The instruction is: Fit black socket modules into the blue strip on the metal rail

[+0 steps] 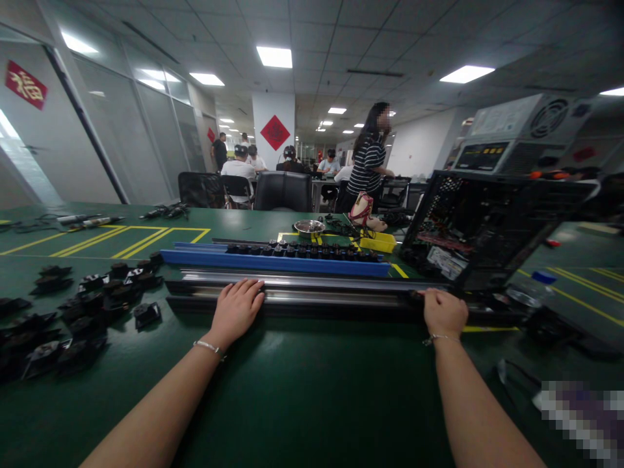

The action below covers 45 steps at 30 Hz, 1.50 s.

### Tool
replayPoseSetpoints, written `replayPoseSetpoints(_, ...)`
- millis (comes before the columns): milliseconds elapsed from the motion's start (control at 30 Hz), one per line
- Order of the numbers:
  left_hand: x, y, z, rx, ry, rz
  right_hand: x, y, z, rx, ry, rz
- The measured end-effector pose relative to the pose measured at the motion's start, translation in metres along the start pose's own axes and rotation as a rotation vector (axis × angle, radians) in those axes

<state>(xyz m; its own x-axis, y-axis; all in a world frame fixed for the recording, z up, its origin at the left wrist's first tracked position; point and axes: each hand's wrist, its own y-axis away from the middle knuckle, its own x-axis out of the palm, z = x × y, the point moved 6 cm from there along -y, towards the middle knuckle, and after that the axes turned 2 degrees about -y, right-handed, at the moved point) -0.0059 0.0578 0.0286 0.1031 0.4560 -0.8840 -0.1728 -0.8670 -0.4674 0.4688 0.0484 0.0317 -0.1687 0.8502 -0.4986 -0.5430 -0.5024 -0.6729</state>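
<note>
A long black metal rail (316, 298) with a shiny channel lies crosswise before me. My left hand (240, 304) rests palm down on its left part, fingers stretched out over the near and back edges. At the right part, my right hand (444, 311) is closed, its thumb and fingertips at the channel; a small dark piece seems to be there, but I cannot make it out. Behind the black rail lies a blue rail (277, 261) carrying a row of several small black parts (312, 251). Loose black parts (104, 289) of a similar size are heaped to the left.
An open computer case (480, 221) stands at the right, with power supplies (524, 133) on top. A metal bowl (309, 227), a yellow tray (378, 242) and cables are behind the rails. A lidded clear container (531, 291) sits right. Across the green table (312, 396), people sit and one stands.
</note>
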Motion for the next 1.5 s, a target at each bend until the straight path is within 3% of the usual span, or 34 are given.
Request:
replayPoseSetpoints(300,0.000,0.000,0.000,0.005,0.001,-0.018,0.002,0.001,0.008,-0.190,-0.137,-0.014)
replayPoseSetpoints(1000,0.000,0.000,0.000,0.003,-0.004,-0.014,0.008,0.020,0.052,-0.440,-0.096,0.071)
replayPoseSetpoints(1500,0.000,-0.001,0.001,-0.001,0.014,-0.022,0.009,0.028,0.072,-0.520,-0.162,0.117)
